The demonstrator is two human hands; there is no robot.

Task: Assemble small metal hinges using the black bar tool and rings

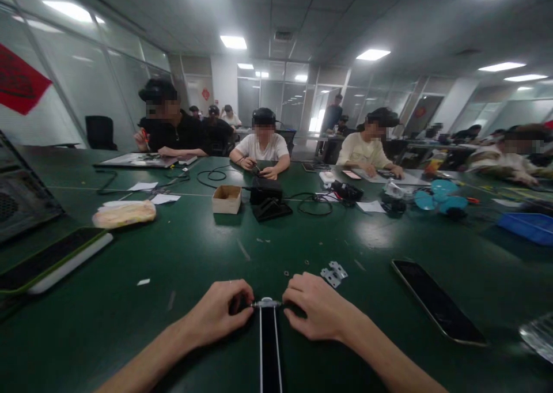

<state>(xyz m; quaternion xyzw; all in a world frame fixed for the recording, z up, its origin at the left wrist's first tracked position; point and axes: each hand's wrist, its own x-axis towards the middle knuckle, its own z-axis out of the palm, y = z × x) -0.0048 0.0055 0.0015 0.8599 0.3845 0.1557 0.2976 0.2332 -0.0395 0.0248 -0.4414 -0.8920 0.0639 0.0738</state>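
A long black bar with white edges [269,352] runs up from the bottom of the head view. Across its far end sits a small silvery metal fitting [266,303]. My left hand [218,312] has thumb and index finger pinched at the fitting's left end. At its right end are the closed fingers of my right hand [317,309], with the tips partly hidden. Beyond my right hand lie thin metal bracket plates [334,274]. A small dark ring [286,273] rests on the green table [194,260] near them.
To the right lie a smartphone [436,301] and a clear plastic object [538,335]. A small cardboard box [227,201] and a black device [265,194] stand ahead. A green-edged tray [56,260] lies left. Co-workers sit across the table, beyond cables and a blue fan blade [440,194].
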